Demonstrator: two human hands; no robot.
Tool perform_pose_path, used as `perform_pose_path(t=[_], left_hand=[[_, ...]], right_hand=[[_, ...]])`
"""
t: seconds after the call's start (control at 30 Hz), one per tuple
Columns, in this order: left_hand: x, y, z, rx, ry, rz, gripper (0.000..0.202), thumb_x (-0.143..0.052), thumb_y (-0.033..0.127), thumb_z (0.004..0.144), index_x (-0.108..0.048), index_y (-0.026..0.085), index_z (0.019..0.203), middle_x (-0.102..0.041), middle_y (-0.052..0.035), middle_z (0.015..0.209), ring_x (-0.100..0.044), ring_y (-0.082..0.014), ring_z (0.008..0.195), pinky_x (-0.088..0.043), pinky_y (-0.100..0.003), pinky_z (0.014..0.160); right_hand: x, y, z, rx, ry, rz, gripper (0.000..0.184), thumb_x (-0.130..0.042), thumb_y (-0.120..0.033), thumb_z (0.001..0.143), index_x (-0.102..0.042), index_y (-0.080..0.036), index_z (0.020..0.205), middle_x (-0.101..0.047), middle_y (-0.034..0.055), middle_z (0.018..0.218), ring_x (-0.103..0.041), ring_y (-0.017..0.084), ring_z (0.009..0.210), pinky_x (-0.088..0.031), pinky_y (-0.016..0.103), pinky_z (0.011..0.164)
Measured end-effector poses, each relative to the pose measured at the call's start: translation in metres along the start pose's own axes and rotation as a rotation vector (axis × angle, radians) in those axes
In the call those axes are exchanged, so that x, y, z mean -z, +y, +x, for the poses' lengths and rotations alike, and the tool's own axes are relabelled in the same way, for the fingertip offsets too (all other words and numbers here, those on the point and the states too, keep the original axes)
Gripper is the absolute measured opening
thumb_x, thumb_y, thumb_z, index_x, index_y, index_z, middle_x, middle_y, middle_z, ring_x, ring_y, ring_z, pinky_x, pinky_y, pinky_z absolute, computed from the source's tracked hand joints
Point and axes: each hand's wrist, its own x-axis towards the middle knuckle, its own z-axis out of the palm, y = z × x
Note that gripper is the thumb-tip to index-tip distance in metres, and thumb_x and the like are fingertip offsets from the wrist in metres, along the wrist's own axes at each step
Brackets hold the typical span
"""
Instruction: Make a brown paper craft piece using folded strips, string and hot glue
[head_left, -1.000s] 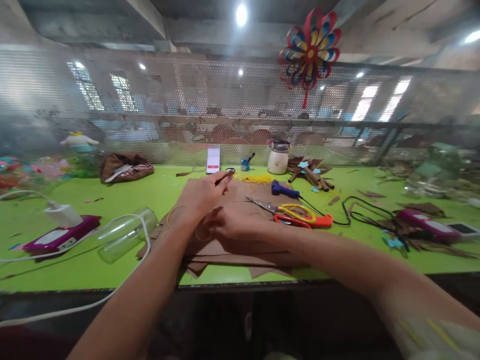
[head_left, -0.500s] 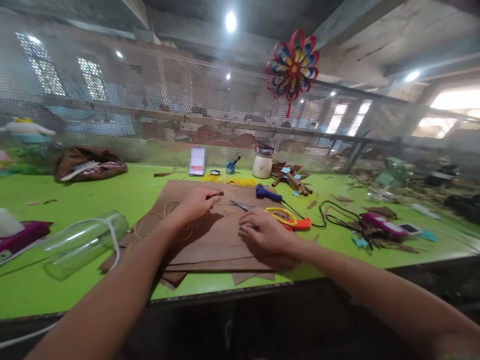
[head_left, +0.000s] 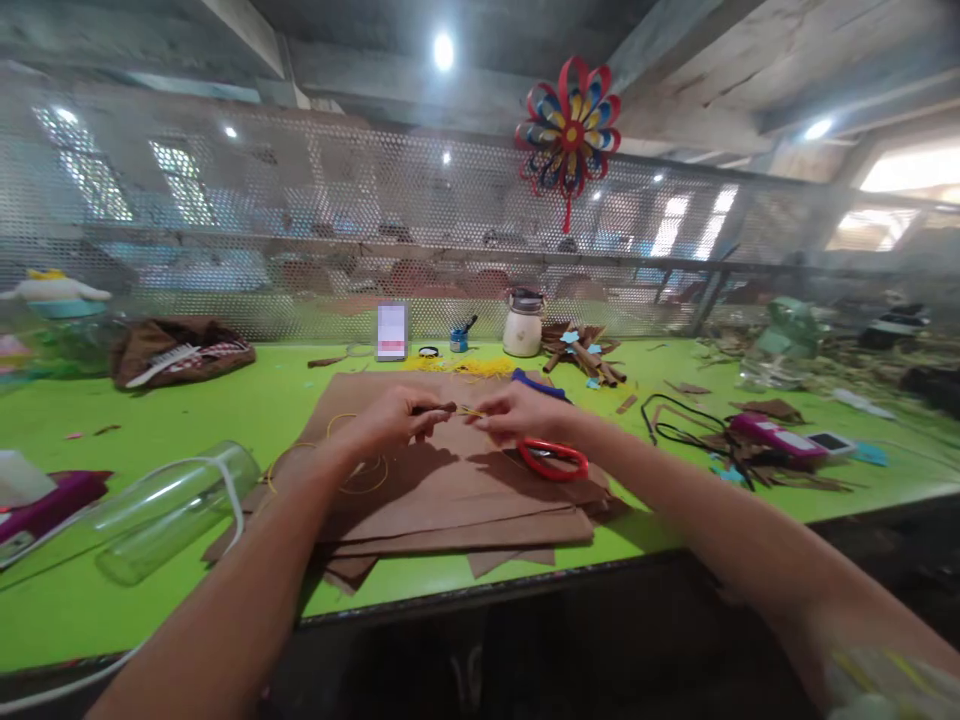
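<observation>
My left hand [head_left: 390, 420] is closed in a pinch on a thin dark stick [head_left: 435, 408] that points right. A thin yellow wire [head_left: 352, 478] loops from that hand over the stack of brown sheets [head_left: 450, 500]. My right hand [head_left: 517, 412] is closed on a pair of red-handled scissors [head_left: 555, 460]. Their handle loops hang below the hand and their tip meets the end of the stick. Both hands hover just above the brown sheets on the green table [head_left: 112, 590].
A clear plastic bottle [head_left: 172, 510] with a white cable lies at the left. A blue glue gun [head_left: 536, 382], a phone [head_left: 392, 330], a white jar [head_left: 523, 325] and brown scraps [head_left: 589, 355] lie behind. Black cables [head_left: 679, 420] and a magenta device [head_left: 769, 433] are at the right. A mesh fence [head_left: 300, 220] backs the table.
My right hand took the scissors off the table and brought them up to the stick in my left hand. The camera view shifted slightly to the right.
</observation>
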Motion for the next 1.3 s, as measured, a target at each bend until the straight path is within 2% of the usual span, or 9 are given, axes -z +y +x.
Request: perform_pose_path(t=[0.07,0.17,0.27,0.33,0.47,0.6,0.73,0.87,1.3], left_hand=[[-0.003,-0.005,0.001,0.027,-0.022,-0.007,0.044,-0.046,0.051,0.079,-0.069,0.015,0.090,-0.058,-0.0006,0.054,-0.047,-0.0098,0.047,-0.033,-0.020,0.047],[-0.009,-0.006,0.002,0.048,-0.082,0.016,0.045,-0.046,0.052,0.079,-0.069,0.016,0.091,-0.055,0.0001,0.048,-0.046,-0.0103,0.045,-0.030,-0.020,0.045],[-0.017,-0.004,0.003,0.035,-0.157,0.025,0.044,-0.048,0.052,0.077,-0.070,0.016,0.092,-0.055,0.0000,0.048,-0.044,-0.0099,0.044,-0.028,-0.020,0.044],[-0.021,-0.001,0.002,0.014,-0.217,0.000,0.044,-0.049,0.053,0.076,-0.070,0.017,0.089,-0.059,-0.0013,0.055,-0.045,-0.0096,0.046,-0.029,-0.020,0.044],[-0.024,0.005,0.001,0.008,-0.289,-0.011,0.046,-0.050,0.056,0.074,-0.070,0.017,0.088,-0.065,-0.0035,0.070,-0.050,-0.0107,0.053,-0.033,-0.020,0.049],[-0.019,0.009,-0.001,-0.029,-0.255,0.068,0.043,-0.052,0.054,0.073,-0.070,0.017,0.087,-0.066,-0.0029,0.075,-0.053,-0.0132,0.063,-0.035,-0.021,0.057],[-0.013,0.009,-0.001,-0.063,-0.277,0.128,0.037,-0.053,0.048,0.072,-0.069,0.017,0.085,-0.065,-0.0024,0.076,-0.053,-0.0148,0.067,-0.035,-0.022,0.061],[-0.011,0.005,-0.001,-0.046,-0.350,0.053,0.037,-0.051,0.047,0.074,-0.067,0.018,0.090,-0.064,-0.0025,0.075,-0.052,-0.0142,0.065,-0.036,-0.022,0.060],[-0.022,0.000,0.000,0.004,-0.287,-0.087,0.040,-0.054,0.045,0.073,-0.069,0.016,0.096,-0.063,-0.0036,0.071,-0.049,-0.0110,0.057,-0.037,-0.020,0.054]], right_hand=[[0.031,0.003,-0.027,-0.059,-0.001,-0.160,0.029,-0.056,-0.036,0.078,-0.069,-0.011,0.086,-0.056,-0.0015,0.053,-0.043,0.006,0.044,-0.033,0.019,0.044],[0.074,0.008,-0.076,-0.183,0.022,-0.226,0.030,-0.056,-0.038,0.078,-0.071,-0.015,0.090,-0.052,-0.0034,0.047,-0.041,0.006,0.042,-0.032,0.019,0.044],[0.094,0.014,-0.112,-0.301,-0.108,-0.237,0.031,-0.054,-0.040,0.078,-0.071,-0.018,0.092,-0.062,0.0010,0.059,-0.050,0.009,0.050,-0.038,0.021,0.051],[0.093,0.020,-0.119,-0.301,-0.117,-0.336,0.031,-0.054,-0.040,0.078,-0.071,-0.019,0.092,-0.068,0.0050,0.077,-0.058,0.013,0.064,-0.042,0.024,0.060],[0.069,0.029,-0.095,-0.244,0.158,-0.646,0.031,-0.047,-0.036,0.083,-0.070,-0.016,0.091,-0.069,0.0080,0.089,-0.060,0.018,0.075,-0.041,0.027,0.065],[0.038,0.031,-0.064,-0.203,0.095,-0.791,0.029,-0.056,-0.033,0.076,-0.067,-0.015,0.096,-0.068,0.0096,0.086,-0.059,0.020,0.075,-0.039,0.026,0.062],[0.023,0.040,-0.064,-0.193,0.062,-0.816,0.045,-0.065,-0.022,0.066,-0.059,-0.018,0.111,-0.064,0.0106,0.104,-0.058,0.023,0.089,-0.040,0.025,0.068],[0.024,0.052,-0.076,-0.094,0.112,-0.766,0.053,-0.061,-0.023,0.073,-0.048,-0.020,0.124,-0.058,0.0093,0.116,-0.055,0.022,0.098,-0.040,0.026,0.076],[0.064,0.091,-0.080,-0.160,0.219,-0.828,0.040,-0.060,-0.025,0.075,-0.059,-0.019,0.114,-0.066,0.0068,0.097,-0.058,0.019,0.083,-0.040,0.025,0.069]])
